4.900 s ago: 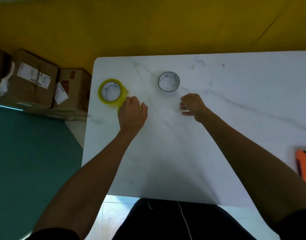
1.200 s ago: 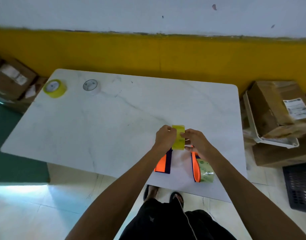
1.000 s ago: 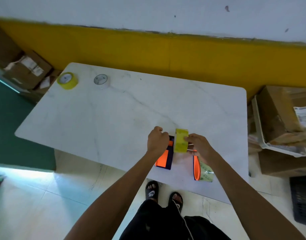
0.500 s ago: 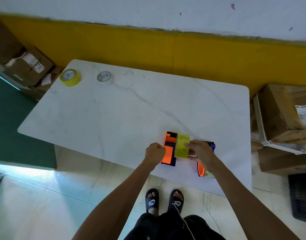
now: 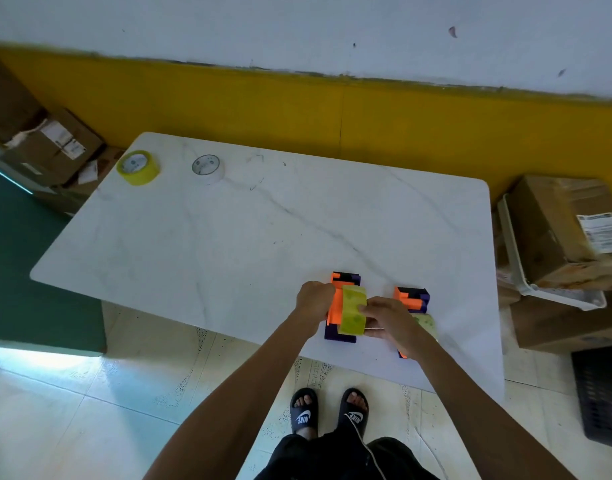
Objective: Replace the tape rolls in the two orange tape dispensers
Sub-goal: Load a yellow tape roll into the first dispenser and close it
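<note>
While seated in the left dispenser point(image 5: 339, 306) near the table point(image 5: 228, 244) front edge, the roll point(image 5: 352, 310) looks light and stiff, with a smooth, probably slippery face; best taken by its flat sides. Right hand point(image 5: 384, 318) pinching the roll, left hand point(image 5: 313, 299) curled on the dispenser's side. Right dispenser point(image 5: 412, 301) just beside, already loaded. Compared with half a second ago: roll lower against the orange body, both dispensers more in view. Two old rolls point(image 5: 138, 167) far left.
</note>
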A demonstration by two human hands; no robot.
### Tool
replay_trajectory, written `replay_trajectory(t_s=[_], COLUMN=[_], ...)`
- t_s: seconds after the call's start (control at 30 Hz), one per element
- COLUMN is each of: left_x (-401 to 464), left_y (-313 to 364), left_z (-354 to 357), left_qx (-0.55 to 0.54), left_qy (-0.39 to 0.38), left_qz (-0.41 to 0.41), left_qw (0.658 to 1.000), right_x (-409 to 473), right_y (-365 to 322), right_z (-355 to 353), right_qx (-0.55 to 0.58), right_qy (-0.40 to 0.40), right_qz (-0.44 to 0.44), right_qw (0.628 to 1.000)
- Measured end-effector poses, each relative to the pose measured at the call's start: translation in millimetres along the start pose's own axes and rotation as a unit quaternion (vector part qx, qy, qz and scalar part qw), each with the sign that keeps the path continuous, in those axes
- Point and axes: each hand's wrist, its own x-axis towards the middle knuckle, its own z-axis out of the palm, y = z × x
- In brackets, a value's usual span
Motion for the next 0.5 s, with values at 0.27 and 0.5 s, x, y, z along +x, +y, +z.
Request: replay_trajectory(t_s=[0.27,0.5], left_x=[-11,-10], left_y=[-7,-46], left_z=[3,-7], left_qx=[0.041,0.181], left_qy=[0.010,-0.001], left_qz=[0.033,0.177], left_qw=[0.999,0.967], right_x=[9,23], right_y=[1,-12], right_z=[20,13], right_qx=[-0.004,-0.218], right_qy=[0.023,0.060], right_qz=[-0.004,0.004], right_qw=[1.000,0.974])
